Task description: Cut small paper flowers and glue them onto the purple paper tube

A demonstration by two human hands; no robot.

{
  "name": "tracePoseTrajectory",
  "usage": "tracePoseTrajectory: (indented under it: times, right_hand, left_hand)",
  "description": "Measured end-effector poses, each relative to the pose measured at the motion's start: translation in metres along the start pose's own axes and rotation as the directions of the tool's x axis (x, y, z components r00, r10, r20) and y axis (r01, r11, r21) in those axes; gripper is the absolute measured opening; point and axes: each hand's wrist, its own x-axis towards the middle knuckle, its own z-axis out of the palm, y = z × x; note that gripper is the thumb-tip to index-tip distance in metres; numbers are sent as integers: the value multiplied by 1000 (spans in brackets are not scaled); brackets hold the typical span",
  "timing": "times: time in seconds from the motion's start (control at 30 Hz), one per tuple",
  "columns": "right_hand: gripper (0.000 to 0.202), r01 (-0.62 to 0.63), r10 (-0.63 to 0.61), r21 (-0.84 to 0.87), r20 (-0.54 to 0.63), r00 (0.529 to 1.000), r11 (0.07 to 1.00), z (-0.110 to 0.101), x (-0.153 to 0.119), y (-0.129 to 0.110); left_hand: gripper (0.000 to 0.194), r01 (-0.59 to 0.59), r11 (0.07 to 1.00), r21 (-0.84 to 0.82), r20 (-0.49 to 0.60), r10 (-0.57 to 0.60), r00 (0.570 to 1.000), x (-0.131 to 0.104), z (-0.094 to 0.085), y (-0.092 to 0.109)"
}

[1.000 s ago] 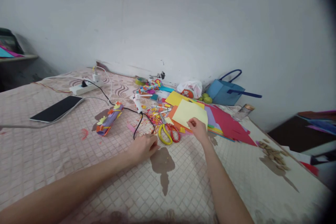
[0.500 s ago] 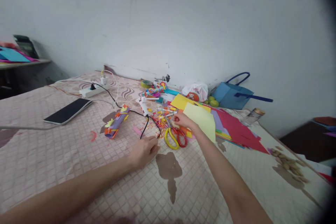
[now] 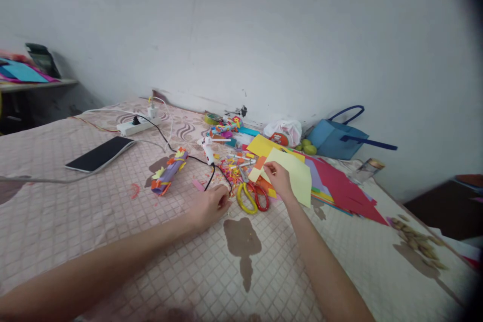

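My left hand (image 3: 211,206) rests on the tablecloth with its fingers curled; whatever may be inside them is hidden. Just beyond it runs the black cord of a white glue gun (image 3: 207,152). My right hand (image 3: 278,179) is over a pale yellow paper sheet (image 3: 300,176), fingertips pinched together; what they hold is too small to make out. Between the hands lie scissors (image 3: 247,204) with one yellow and one red handle, blades toward colourful paper scraps (image 3: 231,169). Small orange paper pieces (image 3: 260,162) lie beside my right fingertips. A decorated purple paper roll (image 3: 168,177) lies left of the glue gun.
A phone-like dark slab (image 3: 100,154) and a white power strip (image 3: 138,127) with cables are at the left. Behind the sheets stand a plastic bag (image 3: 283,132), green fruits (image 3: 309,149) and a blue bag (image 3: 335,138). A jar (image 3: 368,168) and peanuts (image 3: 417,241) are at the right.
My right hand has moved slightly right, away from the scissors and scraps, over the pale yellow sheet. My left hand stays curled in nearly the same place.
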Motion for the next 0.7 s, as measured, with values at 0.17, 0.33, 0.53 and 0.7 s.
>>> tracePoseTrajectory:
  times: [0.17, 0.33, 0.53, 0.7]
  right_hand:
    - [15, -31, 32, -45, 25, 999, 999, 17, 12, 9]
    - [16, -48, 49, 25, -9, 999, 999, 12, 14, -4]
    - [21, -21, 28, 168, -41, 999, 986, -10, -13, -38]
    - [24, -98, 58, 319, 132, 990, 943, -3, -37, -56]
  left_hand:
    - [11, -115, 993, 31, 63, 112, 992, 16, 1, 7]
    - [10, -72, 996, -56, -18, 71, 997, 14, 4, -2]
    - [16, -56, 985, -165, -74, 44, 996, 8, 2, -7]
    - [36, -101, 967, -232, -110, 77, 991, 8, 1, -1]
